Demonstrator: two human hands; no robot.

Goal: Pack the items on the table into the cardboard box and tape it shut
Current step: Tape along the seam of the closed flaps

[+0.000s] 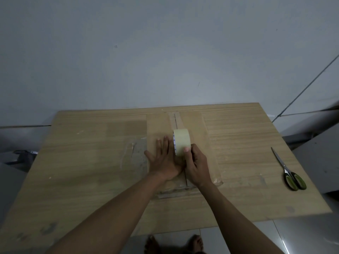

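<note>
Nearest the viewer, two bare feet stand on the tiled floor just off the near edge of the table. Both forearms reach from there over the table to the cardboard box, which lies closed at the table's centre and serves as the reference for all positions below.

The left hand lies palm down on the left flap of the box top, just left of the centre seam. Its fingers are extended flat and held close together, with the thumb spread out to the left; they grip nothing.

The right hand is on the box top, just right of the seam and touching the left hand at the wrist. Its fingers are curled around the near side of the tape roll, with the thumb pressed on the roll's outer face. The roll stands on edge over the seam, about midway along the box.

Beyond the roll, a tape strip covers the seam up to the far edge of the box. Clear tape is also visible along the near edge and near-right corner of the box.

The scissors lie closed on the table well to the right of the box, with green-and-black handles toward the near side.

Behind the box and table stands a plain grey wall.
</note>
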